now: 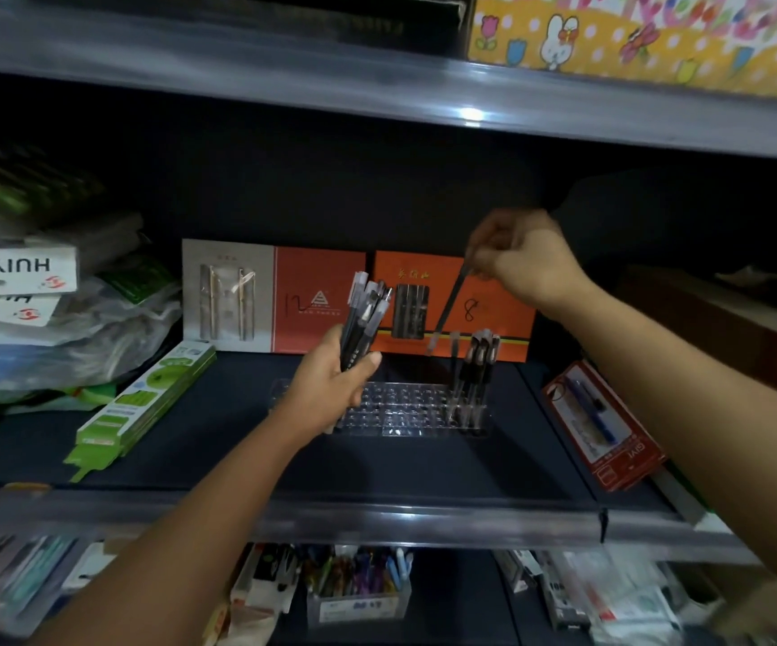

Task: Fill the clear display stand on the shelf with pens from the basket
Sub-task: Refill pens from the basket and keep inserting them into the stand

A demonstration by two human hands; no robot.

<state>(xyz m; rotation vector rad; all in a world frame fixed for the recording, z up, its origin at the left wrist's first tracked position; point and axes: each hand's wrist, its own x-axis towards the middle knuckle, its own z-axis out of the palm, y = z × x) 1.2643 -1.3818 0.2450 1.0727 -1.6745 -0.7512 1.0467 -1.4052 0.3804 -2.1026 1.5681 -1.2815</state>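
From the head view we see our left hand (330, 389) wrapped around a bundle of pens (362, 319), caps up and fanned a little, held just in front of the left part of the clear display stand (400, 410). We judge it is parked there as a ready supply, so that the other hand need only reach across for the next pen rather than go back to the basket (which is not in view).

Our right hand (524, 263) is raised above the stand's right half and pinches a single pen (449, 310) by its upper end between fingertips and thumb. The pen hangs slanted, its lower end pointing down towards the stand but not yet in a hole. Holding it at the top lets it dangle nearly plumb and keeps the fingers clear of the neighbours.

The stand sits on the dark shelf (424, 468), towards the middle and set back from the front edge, just before the orange boxes (494, 314) leaning at the back. A few standing pens (477, 366) fill its right end; the rest of the grid shows bare holes, so we judge the filling is in its early part and runs from right to left.

Along the shelf's left edge lies a green pack (144, 403), and near the right edge a red pack (603, 426).
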